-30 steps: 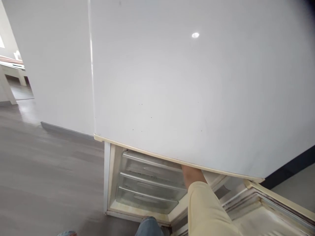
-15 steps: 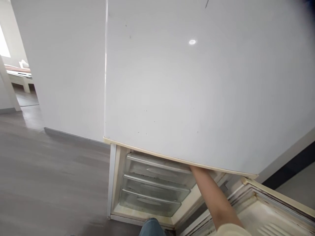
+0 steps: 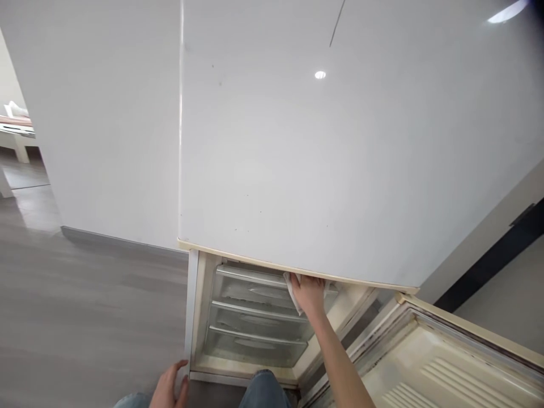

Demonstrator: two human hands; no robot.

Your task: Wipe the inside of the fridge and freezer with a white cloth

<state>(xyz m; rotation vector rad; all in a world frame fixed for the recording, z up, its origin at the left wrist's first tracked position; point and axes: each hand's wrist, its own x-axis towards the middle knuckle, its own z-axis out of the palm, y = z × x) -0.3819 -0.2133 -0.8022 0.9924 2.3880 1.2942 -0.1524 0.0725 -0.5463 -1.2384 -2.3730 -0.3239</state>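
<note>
The right hand (image 3: 309,293), clamped on thin white cloth (image 3: 292,293), could graze the long cream plastic rim (image 3: 238,255), being so close; the left hand (image 3: 168,387) gapes

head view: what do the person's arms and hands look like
The right hand is bare, ungloved, and its visible forearm shows no sleeve, watch or bracelet. The left hand is ungloved too; its forearm is out of frame.
</note>
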